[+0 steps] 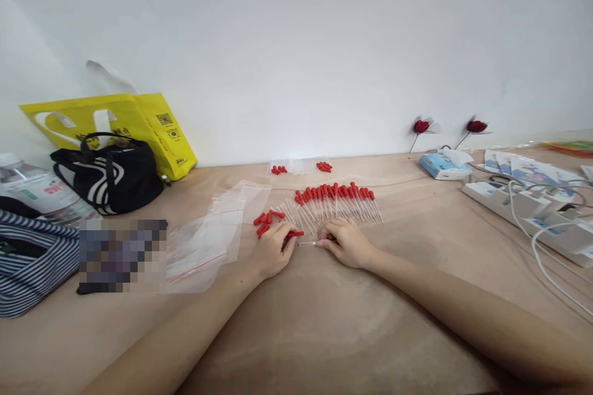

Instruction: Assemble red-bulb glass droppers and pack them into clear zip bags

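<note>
My left hand (277, 251) is closed on a red rubber dropper bulb (295, 234), which sticks out toward the right. Facing it, my right hand (345, 242) pinches a clear glass dropper tube (306, 244) lying sideways just above or on the table. Tube end and bulb are close together; whether they touch I cannot tell. Loose red bulbs (265, 218) lie beyond my left fingers. Past both hands, finished-looking droppers with red bulbs (334, 190) lie in a fanned row. Bare glass tubes (296, 213) lie at its left end.
Clear zip bags (217, 222) overlap on the left. Small bags with red bulbs (324, 166) lie by the wall. A black bag (115, 176) and yellow tote (171, 142) stand at left. A tissue pack (445, 165) and a cabled power strip (523, 216) are at right.
</note>
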Available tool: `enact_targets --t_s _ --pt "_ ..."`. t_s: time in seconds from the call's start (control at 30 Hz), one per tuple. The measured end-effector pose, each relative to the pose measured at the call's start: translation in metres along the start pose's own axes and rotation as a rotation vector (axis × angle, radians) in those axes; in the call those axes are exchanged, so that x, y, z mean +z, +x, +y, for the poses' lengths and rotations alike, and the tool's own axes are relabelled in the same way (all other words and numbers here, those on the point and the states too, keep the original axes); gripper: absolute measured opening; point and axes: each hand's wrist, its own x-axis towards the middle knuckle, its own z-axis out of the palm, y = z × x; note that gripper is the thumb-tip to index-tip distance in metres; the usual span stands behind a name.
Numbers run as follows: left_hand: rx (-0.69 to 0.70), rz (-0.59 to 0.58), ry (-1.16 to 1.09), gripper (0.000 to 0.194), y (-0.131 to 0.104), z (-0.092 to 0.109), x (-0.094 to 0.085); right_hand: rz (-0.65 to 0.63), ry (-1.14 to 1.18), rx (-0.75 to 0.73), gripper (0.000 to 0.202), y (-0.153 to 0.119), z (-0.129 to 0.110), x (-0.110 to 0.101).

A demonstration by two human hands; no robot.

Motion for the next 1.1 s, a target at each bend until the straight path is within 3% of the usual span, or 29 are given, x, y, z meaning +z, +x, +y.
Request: enact_targets --t_s 0.27,0.47,0.87,1.1 --pt "-0.003 0.059 0.004 0.014 -0.001 -0.006 0.002 0.102 0.066 0.020 0.015 -0.004 0.016 -0.002" --pt "0.061 0.090 0.024 0.016 0.002 -0.001 0.000 0.122 0.028 -0.077 0.025 -0.003 0.006 -0.001" --pt "-0.001 0.086 -0.001 0.017 0.000 -0.003 0.001 0.179 -0.012 -0.097 0.024 -0.005 0.002 -0.001" --pt "0.028 0.154 -0.058 0.017 0.002 0.001 0.000 0.214 -0.012 -0.194 0.022 -0.004 0.003 0.004"
